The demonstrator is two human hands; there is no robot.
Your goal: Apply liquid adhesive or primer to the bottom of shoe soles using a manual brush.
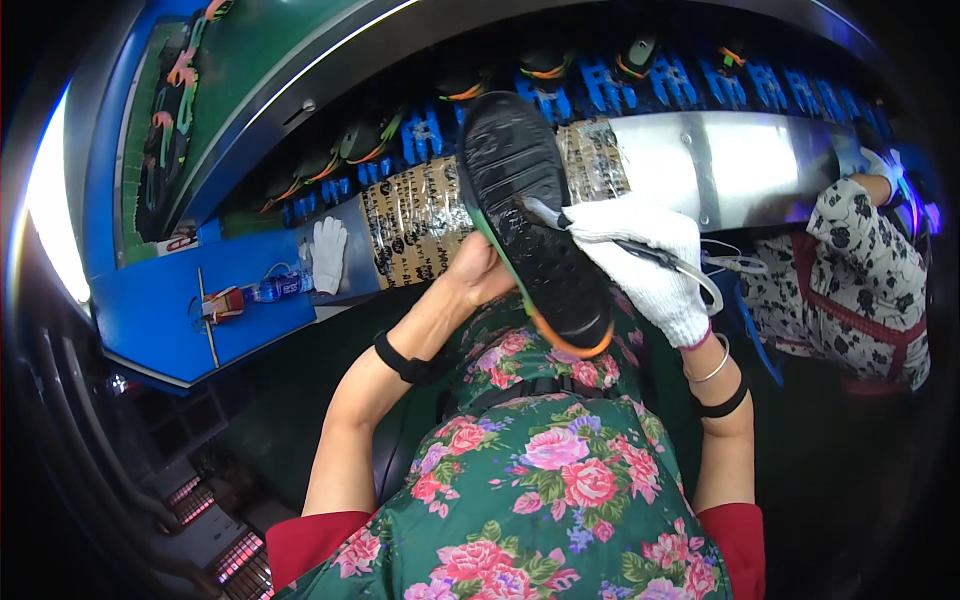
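A black shoe sole [512, 150] with an orange and green rim is held up in front of me, its wet-looking ribbed face toward me. My bare left hand [480, 270] grips its left edge, with the fingers hidden behind the sole. In a white knitted glove, my right hand [645, 255] is closed around a brush [541, 211] whose tip touches the middle of the sole. A pale tube [690, 270] loops beside the glove and seems to join the brush.
Beyond the sole runs a metal ledge [735, 165] partly covered with printed brown tape [405, 215]. Behind it, several soles sit along blue holders [610, 85]. At left, a blue table [150, 320] bears a bottle [275, 288] and a white glove [328, 255]. A co-worker [850, 270] is at right.
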